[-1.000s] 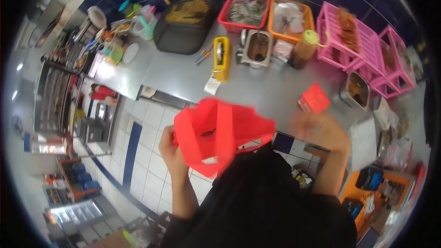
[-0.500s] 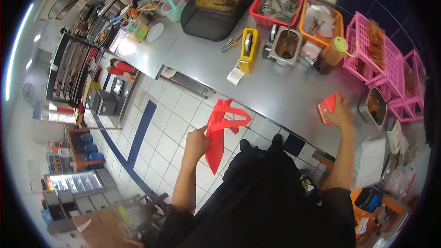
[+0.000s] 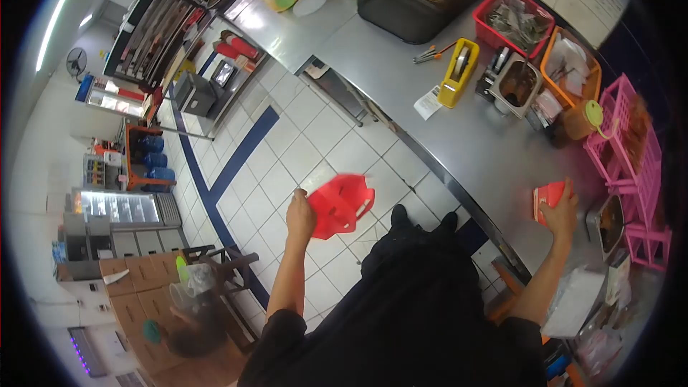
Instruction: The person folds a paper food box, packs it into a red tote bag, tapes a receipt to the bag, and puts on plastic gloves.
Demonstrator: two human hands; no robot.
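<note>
My left hand [image 3: 300,216] grips a red plastic carrier bag [image 3: 335,206] by its edge. The bag hangs over the tiled floor, in front of the steel counter [image 3: 459,145]. On the counter's right part, my right hand [image 3: 562,213] is closed round a small red carton with white print [image 3: 545,195]; its far side is hidden by the fingers. Close to that hand stands a steel container [image 3: 608,223] with dark contents. Pink plastic baskets [image 3: 648,193] rise just beyond it.
Along the counter's back are a yellow tape dispenser [image 3: 460,72], a steel container of sauce [image 3: 517,86], a red basket [image 3: 516,18], an orange basket [image 3: 573,64], a sauce bottle [image 3: 582,120] and a black tray [image 3: 401,11]. Behind at lower left is another person [image 3: 197,333].
My view has turned, so the counter items sit further right and lower. The bag has swung from hanging lengthwise to spread wider in my left hand. My right hand still holds the carton.
</note>
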